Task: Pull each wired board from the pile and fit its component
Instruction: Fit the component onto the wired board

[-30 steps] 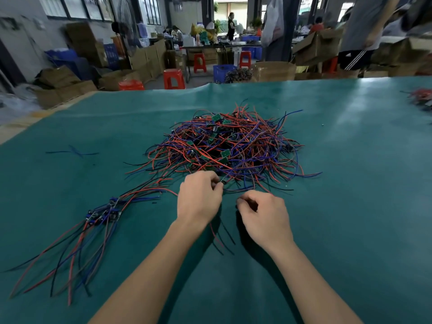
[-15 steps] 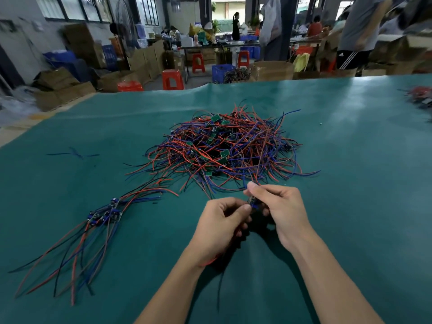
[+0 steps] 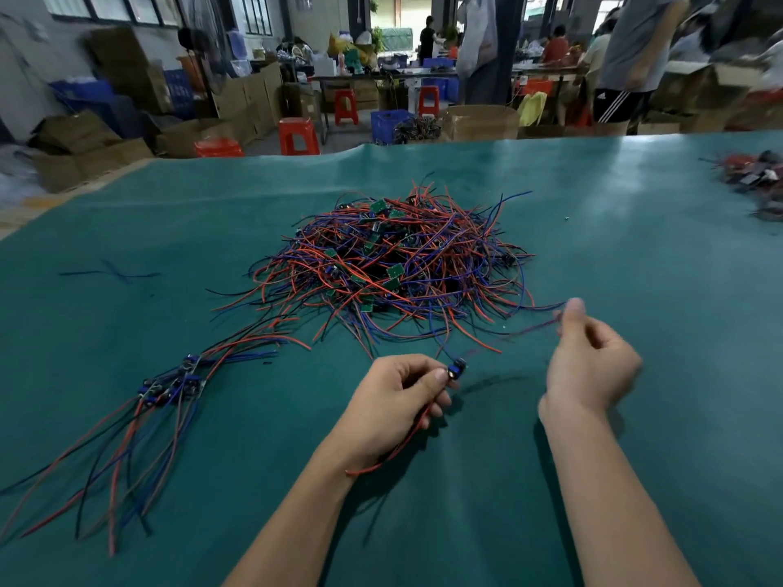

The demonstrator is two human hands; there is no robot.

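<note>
A wired board [image 3: 456,369] is being held just above the green mat [image 3: 635,269], in front of the pile [image 3: 402,264] of red, blue and black wires and small green boards. The board is being pinched between thumb and fingers of the left hand [image 3: 398,396], whose other fingers are curled; a red wire [image 3: 398,446] is being trailed from under that hand toward the wrist and down to the mat. The board's small blue part is being shown at the fingertips, though its detail is too blurred to be told.

The right hand [image 3: 589,366] is being held up to the right of the board, well apart from it, with thumb and forefinger closed on the far end of thin wires [image 3: 534,328] that are being stretched between the two hands. This hand is blurred, and the remaining fingers are being kept loosely curled.

To the left, a bundle [image 3: 169,385] of boards is being laid out on the mat, its long wires fanned toward the near edge. A loose blue wire [image 3: 110,273] is lying further left. A second heap [image 3: 754,175] of parts is being seen at the mat's far right edge. Behind the mat, red stools [image 3: 298,135], cardboard boxes [image 3: 483,120] and standing people [image 3: 631,52] are being shown in a workshop.
</note>
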